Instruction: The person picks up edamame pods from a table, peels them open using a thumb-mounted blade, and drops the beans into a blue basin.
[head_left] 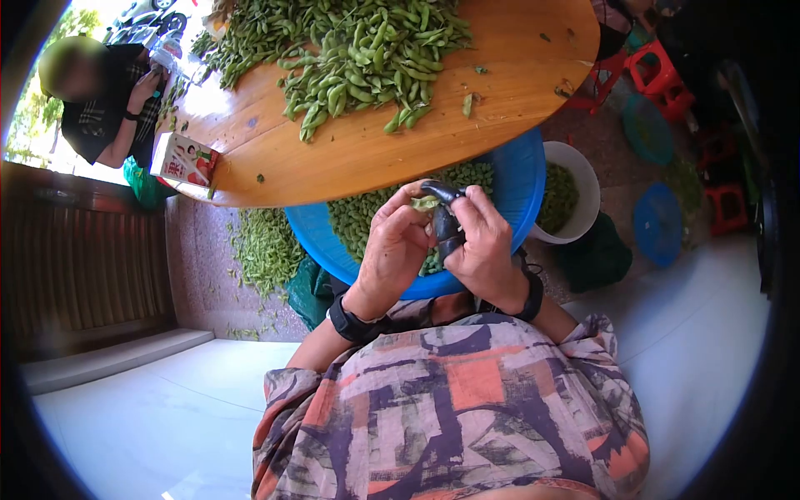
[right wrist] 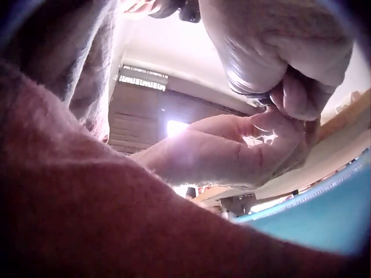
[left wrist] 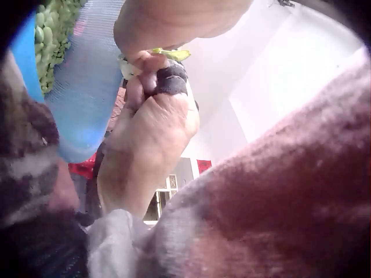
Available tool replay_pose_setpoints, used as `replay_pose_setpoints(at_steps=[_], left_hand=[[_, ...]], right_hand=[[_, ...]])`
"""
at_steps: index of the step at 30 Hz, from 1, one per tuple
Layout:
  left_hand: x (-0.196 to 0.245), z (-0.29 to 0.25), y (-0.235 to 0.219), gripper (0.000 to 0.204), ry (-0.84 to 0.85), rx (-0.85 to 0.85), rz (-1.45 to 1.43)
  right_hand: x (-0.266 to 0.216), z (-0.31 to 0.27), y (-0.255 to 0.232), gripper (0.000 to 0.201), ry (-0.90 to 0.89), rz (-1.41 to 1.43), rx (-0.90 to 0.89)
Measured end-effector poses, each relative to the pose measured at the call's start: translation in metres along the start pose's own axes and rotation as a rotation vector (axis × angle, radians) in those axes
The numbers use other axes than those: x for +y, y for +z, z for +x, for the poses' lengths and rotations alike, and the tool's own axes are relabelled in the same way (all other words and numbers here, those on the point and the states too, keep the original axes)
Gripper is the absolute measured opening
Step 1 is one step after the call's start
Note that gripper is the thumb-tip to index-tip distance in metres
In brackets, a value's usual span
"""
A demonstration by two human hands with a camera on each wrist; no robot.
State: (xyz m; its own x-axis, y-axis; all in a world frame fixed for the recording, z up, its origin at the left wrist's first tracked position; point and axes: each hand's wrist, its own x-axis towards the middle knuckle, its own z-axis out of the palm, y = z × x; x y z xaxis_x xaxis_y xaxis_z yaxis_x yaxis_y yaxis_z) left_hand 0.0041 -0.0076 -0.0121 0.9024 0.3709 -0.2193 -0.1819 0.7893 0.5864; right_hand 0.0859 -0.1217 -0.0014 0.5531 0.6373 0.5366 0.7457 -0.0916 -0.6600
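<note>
Close together over a blue basin (head_left: 527, 179), both hands meet at a green soybean pod (head_left: 426, 202). My left hand (head_left: 390, 250) pinches the pod between thumb and fingertips. From the other side my right hand (head_left: 486, 250) holds it, with black coverings (head_left: 447, 225) on its thumb and a finger. In the left wrist view a bit of the pod (left wrist: 178, 55) shows between the hands. The right wrist view has the fingertips overlapping and the pod mostly hidden. Shelled green beans (head_left: 354, 221) lie in the basin beneath.
A wooden table (head_left: 400, 158) stands in front, bearing a heap of pods (head_left: 367, 67) and a carton (head_left: 185, 160). Empty husks (head_left: 265, 250) litter the floor at left. A white bucket (head_left: 587, 187) and red stools (head_left: 658, 79) stand right. Another person (head_left: 104, 100) is at the far left.
</note>
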Motion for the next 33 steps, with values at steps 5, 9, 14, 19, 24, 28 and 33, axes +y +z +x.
replay_pose_setpoints(at_steps=[5, 9, 14, 19, 24, 28, 33], left_hand=[[0.003, -0.003, 0.005, 0.035, 0.007, -0.007, -0.019], [-0.004, -0.005, 0.008, 0.026, 0.107, 0.01, 0.128], [-0.009, -0.006, 0.005, 0.017, 0.179, 0.032, 0.442], [-0.001, -0.011, 0.005, 0.017, 0.116, 0.15, 0.762], [0.013, -0.008, 0.005, 0.025, -0.116, 0.123, 0.563], [0.009, -0.007, -0.003, 0.022, -0.058, 0.03, 0.531], [0.008, -0.008, -0.004, 0.02, -0.059, 0.042, 0.635]], right_hand=[[0.003, 0.001, 0.001, 0.029, 0.078, 0.047, -0.007], [-0.001, 0.002, -0.004, 0.027, 0.078, 0.03, 0.0], [-0.006, 0.004, -0.004, 0.026, 0.088, 0.093, 0.012], [0.009, 0.01, -0.008, 0.018, 0.147, 0.283, -0.103], [0.025, 0.009, -0.014, 0.015, 0.65, 1.059, -0.291], [0.025, 0.008, -0.01, 0.012, 0.511, 0.736, -0.269], [0.013, 0.011, -0.008, 0.022, 0.2, 0.339, -0.115]])
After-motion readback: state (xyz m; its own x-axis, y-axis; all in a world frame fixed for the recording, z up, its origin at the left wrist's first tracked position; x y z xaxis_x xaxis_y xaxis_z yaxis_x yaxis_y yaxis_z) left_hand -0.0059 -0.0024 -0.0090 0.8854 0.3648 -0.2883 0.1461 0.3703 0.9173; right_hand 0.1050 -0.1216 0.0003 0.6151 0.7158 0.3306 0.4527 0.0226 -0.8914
